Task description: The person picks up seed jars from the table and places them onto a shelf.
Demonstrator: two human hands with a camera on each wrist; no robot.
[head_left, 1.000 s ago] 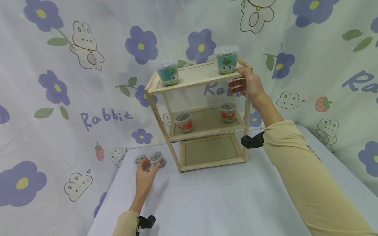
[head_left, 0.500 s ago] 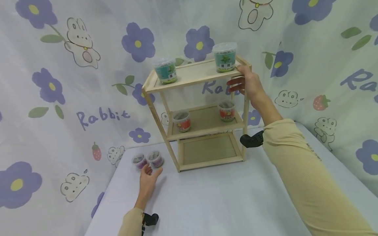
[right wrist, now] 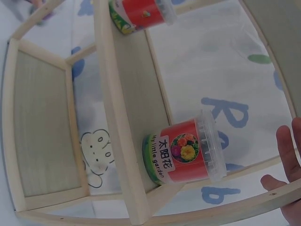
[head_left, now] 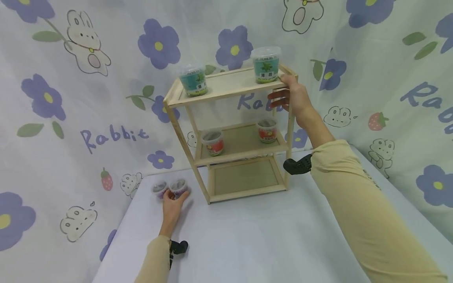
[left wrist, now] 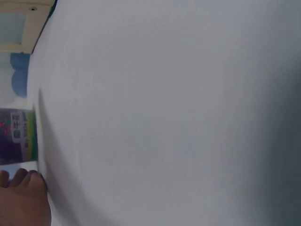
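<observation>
My left hand [head_left: 171, 207] reaches to two small lidded tubs at the table's left back. Its thumb and fingers are spread at the front of the right purple-labelled tub [head_left: 179, 186]; the other tub [head_left: 160, 189] stands just left. In the left wrist view, curled fingertips [left wrist: 21, 178] are beside a purple tub [left wrist: 18, 135] standing on the table. My right hand [head_left: 298, 98] grips the front right corner of the three-tier wooden shelf [head_left: 231, 89], thumb on the top board and fingers below it. In the right wrist view, its fingers [right wrist: 287, 153] show behind the frame.
Two teal-labelled tubs, left [head_left: 192, 81] and right [head_left: 266, 67], stand on the top tier. The middle tier bears two red-labelled tubs, left [head_left: 213, 143] and right [head_left: 267, 131]. A patterned curtain [head_left: 116, 110] hangs behind the white table [head_left: 240, 239].
My left hand drew back slightly from the purple tubs, then came forward to the right one. The head view has shifted a little. My right hand keeps its hold on the shelf.
</observation>
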